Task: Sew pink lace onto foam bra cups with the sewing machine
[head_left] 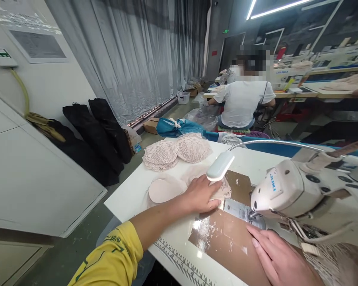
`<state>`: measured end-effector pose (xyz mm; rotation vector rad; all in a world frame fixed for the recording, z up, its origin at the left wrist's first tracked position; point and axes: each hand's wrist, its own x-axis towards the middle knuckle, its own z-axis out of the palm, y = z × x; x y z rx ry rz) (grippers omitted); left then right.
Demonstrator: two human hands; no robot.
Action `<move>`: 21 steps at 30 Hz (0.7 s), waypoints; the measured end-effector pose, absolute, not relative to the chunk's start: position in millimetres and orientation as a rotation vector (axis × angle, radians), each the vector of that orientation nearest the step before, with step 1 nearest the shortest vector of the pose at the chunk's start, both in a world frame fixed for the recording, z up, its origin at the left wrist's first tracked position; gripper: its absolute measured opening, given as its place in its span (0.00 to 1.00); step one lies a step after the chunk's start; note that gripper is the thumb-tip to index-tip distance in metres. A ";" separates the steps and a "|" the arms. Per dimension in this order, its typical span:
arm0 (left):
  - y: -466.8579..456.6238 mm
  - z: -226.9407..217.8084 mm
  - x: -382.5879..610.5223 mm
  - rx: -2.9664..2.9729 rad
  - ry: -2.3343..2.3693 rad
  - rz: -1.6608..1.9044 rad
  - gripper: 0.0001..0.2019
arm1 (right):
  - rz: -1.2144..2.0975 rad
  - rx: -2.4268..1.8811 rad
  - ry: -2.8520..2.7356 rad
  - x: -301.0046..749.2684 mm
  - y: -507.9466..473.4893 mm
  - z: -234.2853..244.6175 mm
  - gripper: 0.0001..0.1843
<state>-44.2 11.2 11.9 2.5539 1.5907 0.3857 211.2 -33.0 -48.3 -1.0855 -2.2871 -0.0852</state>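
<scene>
lace (pixel 226 188) positioning, seemingly, at the machine's (pixel 282 186) nine o'clock!
left hand (pixel 203 193) spread; right hand (pixel 282 254), fingers together, at six; next calls for alignment.

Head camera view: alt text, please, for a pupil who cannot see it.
Someone's left hand lies on pale pink lace fabric and their right hand on a brown sheet, beside a white JUKI sewing machine. Stacked pink lace cups lie on the white table; beyond, another person in white sits.
</scene>
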 end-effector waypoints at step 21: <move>-63.8 22.7 -62.0 1.862 1.117 0.389 0.11 | 0.510 -0.911 -2.193 203.8 -55.2 -7.8 0.10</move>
